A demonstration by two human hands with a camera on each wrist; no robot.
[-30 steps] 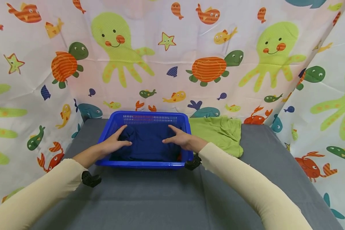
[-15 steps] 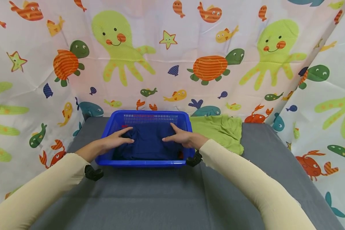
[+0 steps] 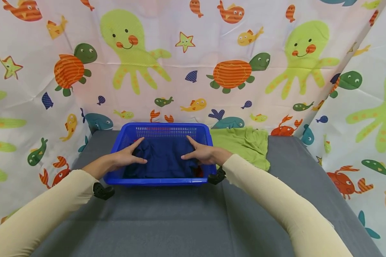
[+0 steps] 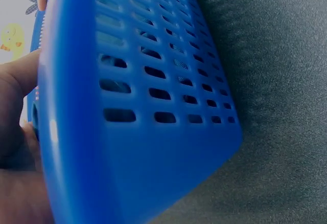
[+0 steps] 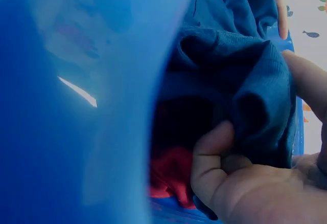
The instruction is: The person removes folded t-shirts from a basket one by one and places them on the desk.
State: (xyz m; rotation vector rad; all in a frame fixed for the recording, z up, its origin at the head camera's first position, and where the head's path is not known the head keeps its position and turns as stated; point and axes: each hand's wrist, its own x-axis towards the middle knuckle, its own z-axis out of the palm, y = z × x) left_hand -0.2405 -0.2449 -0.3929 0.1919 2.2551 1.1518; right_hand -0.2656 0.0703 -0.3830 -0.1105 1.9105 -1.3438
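A blue plastic basket (image 3: 161,182) with slotted walls holds a folded navy garment (image 3: 162,157). My left hand (image 3: 119,159) reaches over the basket's left side, thumb and index finger spread above the garment's edge; its other fingers are hidden. In the left wrist view the basket's rim covers most of that hand (image 4: 15,101). Across from it, my right hand (image 3: 206,154) is at the garment's right end. The right wrist view shows this hand (image 5: 260,191) gripping the garment's edge, fingers curled on one side and thumb on the other. Some red cloth (image 5: 173,175) shows beneath.
Behind the basket on the right lies a crumpled lime green cloth (image 3: 244,146). A grey cloth covers the table (image 3: 167,221). White sheets (image 3: 186,82) printed with sea animals hang at the back and both sides.
My left hand shifted slightly right with the garment's left end, briefly baring red cloth, then came back left. My right hand has stayed nearly in place. The head view has shifted slightly.
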